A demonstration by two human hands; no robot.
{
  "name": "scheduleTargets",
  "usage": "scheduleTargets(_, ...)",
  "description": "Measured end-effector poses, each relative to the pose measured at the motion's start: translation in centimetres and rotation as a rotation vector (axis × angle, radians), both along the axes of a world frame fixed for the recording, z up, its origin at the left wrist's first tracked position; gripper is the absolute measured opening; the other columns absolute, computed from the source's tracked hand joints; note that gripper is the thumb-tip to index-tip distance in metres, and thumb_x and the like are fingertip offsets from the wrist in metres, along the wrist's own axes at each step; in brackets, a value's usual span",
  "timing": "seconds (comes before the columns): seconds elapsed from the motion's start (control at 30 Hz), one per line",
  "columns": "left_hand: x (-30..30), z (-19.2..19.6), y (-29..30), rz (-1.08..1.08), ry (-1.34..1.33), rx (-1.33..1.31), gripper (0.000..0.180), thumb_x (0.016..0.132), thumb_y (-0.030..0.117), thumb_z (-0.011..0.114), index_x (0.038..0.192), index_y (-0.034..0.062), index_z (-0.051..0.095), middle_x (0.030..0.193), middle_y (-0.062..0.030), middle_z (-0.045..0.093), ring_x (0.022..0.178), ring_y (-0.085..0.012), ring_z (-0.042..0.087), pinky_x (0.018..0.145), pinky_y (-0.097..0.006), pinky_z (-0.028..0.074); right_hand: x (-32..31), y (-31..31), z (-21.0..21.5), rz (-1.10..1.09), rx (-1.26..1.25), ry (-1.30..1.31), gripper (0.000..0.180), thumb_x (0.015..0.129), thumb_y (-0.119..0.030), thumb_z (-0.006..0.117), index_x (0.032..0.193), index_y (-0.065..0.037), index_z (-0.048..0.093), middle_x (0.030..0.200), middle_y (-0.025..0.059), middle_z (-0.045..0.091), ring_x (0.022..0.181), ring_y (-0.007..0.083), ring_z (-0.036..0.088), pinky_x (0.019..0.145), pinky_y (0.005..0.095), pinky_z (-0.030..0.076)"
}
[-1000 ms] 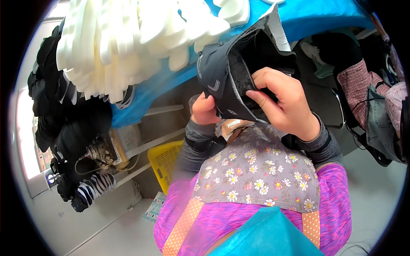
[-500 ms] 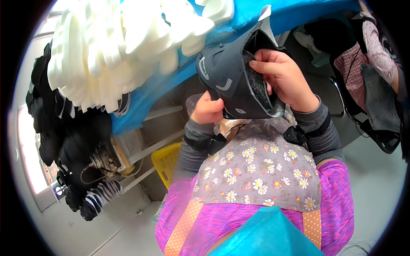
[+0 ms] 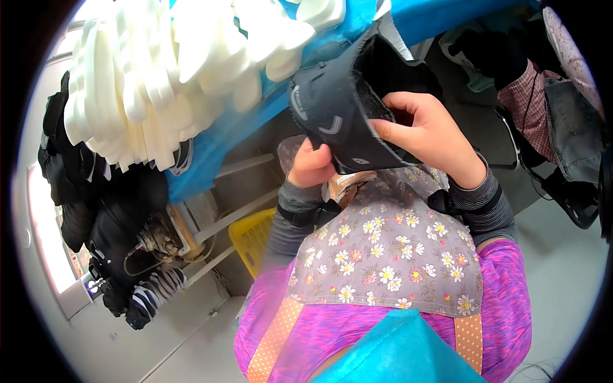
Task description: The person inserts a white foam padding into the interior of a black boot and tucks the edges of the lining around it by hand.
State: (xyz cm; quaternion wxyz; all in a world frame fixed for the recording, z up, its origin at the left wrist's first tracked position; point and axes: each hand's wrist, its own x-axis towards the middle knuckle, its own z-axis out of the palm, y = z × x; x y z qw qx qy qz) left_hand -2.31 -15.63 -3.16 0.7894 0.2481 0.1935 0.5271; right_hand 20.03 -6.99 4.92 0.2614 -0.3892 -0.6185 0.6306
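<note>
In front of my chest I hold a black shoe upper (image 3: 329, 118) with grey printed marks on its side and a fuzzy dark lining inside its opening. My left hand (image 3: 311, 165) grips its lower left edge, thumb on the outer face and the other fingers hidden behind it. My right hand (image 3: 437, 137) is at the opening on the right, thumb against the rim and fingertips reaching inside, partly out of sight. A pale-edged flap (image 3: 391, 32) of the upper sticks up toward the table.
Many white foam shoe-shaped pieces (image 3: 147, 70) are heaped on a blue-covered table (image 3: 249, 124) at the upper left. Black goods (image 3: 121, 204) hang below them. A yellow basket (image 3: 250, 237) stands beside my left arm. Another person (image 3: 527, 105) sits at the upper right, near a black chair frame (image 3: 575, 207).
My right hand has shifted from pinching the lining to reaching deeper at the rim, its wrist lower and further right. The upper has tilted slightly and moved a little left.
</note>
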Motion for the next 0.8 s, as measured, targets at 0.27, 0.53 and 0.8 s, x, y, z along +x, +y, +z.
scheduleTargets(0.27,3.5,3.5,2.7,0.096,0.688,-0.183,0.054,0.096,0.020,0.064,0.143,0.0037,0.042,0.126,-0.0046,0.052,0.109,-0.0140,0.053,0.094,-0.030,0.047,4.1,-1.0,0.4,-0.202,0.576,-0.142,0.010,0.080,0.003,0.064,0.089,0.006,0.065,0.079,0.0144,0.066,0.071,0.0270,0.065,0.065,0.0321,0.050)
scheduleTargets(0.53,6.1,5.0,5.6,0.208,1.042,0.559,0.040,0.095,0.017,0.062,0.131,0.0036,0.054,0.132,-0.0082,0.054,0.127,-0.0176,0.048,0.108,-0.031,0.035,3.9,-3.4,-2.2,0.044,0.176,-0.124,0.015,0.084,-0.006,0.065,0.092,0.007,0.067,0.082,0.0121,0.070,0.072,0.0193,0.065,0.065,0.0313,0.050)
scheduleTargets(0.8,7.8,0.9,3.9,0.074,0.876,0.238,0.012,0.082,0.007,0.048,0.092,0.0013,0.052,0.124,-0.0164,0.061,0.111,-0.0179,0.053,0.097,-0.030,0.039,3.9,-4.3,-7.5,-0.043,-0.310,0.016,0.014,0.090,-0.011,0.067,0.085,0.002,0.071,0.072,0.0000,0.067,0.063,0.0032,0.058,0.058,0.0202,0.045)
